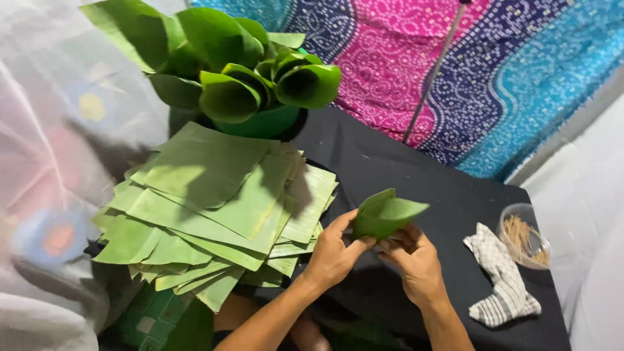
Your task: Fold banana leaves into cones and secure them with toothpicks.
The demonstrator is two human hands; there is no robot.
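Fingers (361, 243) of both hands, left hand (333, 252) and right hand (416, 259), pinch a folded leaf (385, 216) beside the leaf stack (214, 208).

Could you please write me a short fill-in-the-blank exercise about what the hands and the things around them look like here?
1. Both hands, left hand and right hand, hold a folded green ____.
2. The stack of flat cut leaves lies to the person's ____.
3. The clear bowl of thin sticks stands beside a checked ____.

Missing words: leaf; left; cloth
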